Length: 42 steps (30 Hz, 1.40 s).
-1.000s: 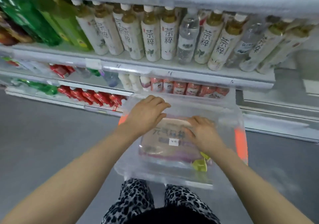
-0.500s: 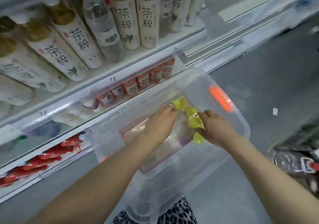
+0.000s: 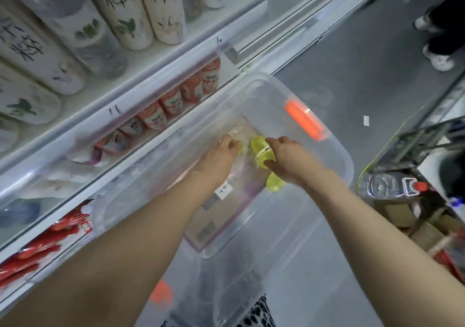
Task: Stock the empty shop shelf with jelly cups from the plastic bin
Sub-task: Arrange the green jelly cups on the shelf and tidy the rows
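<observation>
1. Jelly cups [image 3: 261, 148], yellow-green, are lying inside the clear bin [image 3: 348, 168], close to its end wall with the orange latch [image 3: 304, 121]. One of them is showing just under the right wrist.
2. The right hand [image 3: 289, 160] is gripping the cups. Its thumb is lying over the top one and its fingers are curling in from below.
3. The left hand [image 3: 216, 158] is reaching into the bin just beside the cups. Its fingertips are bending down onto a clear bag [image 3: 216, 218], but the blur is hiding whether they are pinching it, so I cannot tell.
4. The bag is lying flat along the bin's floor, with a small white label facing up.
5. The bin is standing just beside the shelf [image 3: 141, 72]. Tea bottles [image 3: 141, 11] are standing on that shelf, and red pots [image 3: 173, 100] are lining the level under it.
6. A water bottle [image 3: 390, 185] is lying beyond the bin's right side, and a person's shoes [image 3: 437, 59] are showing on the floor, well apart from the bin.
</observation>
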{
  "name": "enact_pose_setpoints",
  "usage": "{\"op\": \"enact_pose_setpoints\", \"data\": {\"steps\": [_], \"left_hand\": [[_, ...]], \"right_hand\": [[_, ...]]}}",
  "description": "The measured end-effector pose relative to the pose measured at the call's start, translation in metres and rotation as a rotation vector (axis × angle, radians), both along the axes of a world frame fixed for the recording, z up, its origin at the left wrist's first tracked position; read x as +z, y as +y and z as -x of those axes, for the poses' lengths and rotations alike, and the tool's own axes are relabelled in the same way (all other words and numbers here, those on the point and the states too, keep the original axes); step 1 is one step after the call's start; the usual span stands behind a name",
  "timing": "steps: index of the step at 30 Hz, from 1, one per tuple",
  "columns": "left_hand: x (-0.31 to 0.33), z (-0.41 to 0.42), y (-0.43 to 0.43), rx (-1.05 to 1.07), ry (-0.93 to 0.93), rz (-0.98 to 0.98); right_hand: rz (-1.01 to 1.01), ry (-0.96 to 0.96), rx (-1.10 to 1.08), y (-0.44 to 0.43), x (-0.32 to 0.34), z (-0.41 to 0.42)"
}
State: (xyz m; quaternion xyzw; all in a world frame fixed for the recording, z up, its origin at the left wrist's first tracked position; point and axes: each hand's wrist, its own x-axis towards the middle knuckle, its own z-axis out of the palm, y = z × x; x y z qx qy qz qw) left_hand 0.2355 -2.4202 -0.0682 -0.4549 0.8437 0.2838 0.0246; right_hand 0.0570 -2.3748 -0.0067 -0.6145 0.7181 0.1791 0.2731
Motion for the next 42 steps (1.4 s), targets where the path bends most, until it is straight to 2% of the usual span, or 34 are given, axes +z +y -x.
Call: {"op": "enact_pose_setpoints", "data": {"steps": [6,12,15,20,23,26,31,37,42], "left_hand": [[-0.012,-0.005,-0.004,0.010,0.074,0.051],[-0.017,-0.008,0.014,-0.060,-0.081,0.017],[-0.020,-0.018,0.027,-0.036,-0.135,-0.012],[-0.017,-0.032,0.035,-0.027,-0.190,-0.155],[-0.003,-0.035,0.034,0.040,-0.137,-0.200],[0.012,-0.042,0.035,0.111,-0.056,-0.167],[0.038,-0.056,0.041,0.239,0.072,-0.102],[0.078,-0.067,0.062,0.194,0.197,0.000],[0.103,-0.066,0.074,0.153,0.272,0.082]], "right_hand": [[0.006,0.092,0.003,-0.021,-0.031,-0.018],[0.112,0.151,0.016,-0.021,-0.053,-0.033],[0.144,0.132,-0.050,-0.019,-0.063,-0.037],[0.093,0.153,0.009,-0.019,-0.067,-0.046],[0.109,0.068,-0.023,-0.016,-0.060,-0.049],[0.151,-0.101,-0.131,-0.013,-0.048,-0.051],[0.292,-0.260,-0.229,0.008,-0.012,-0.047],[0.517,-0.375,-0.315,0.054,0.040,-0.038],[0.672,-0.388,-0.330,0.074,0.081,-0.028]]}}
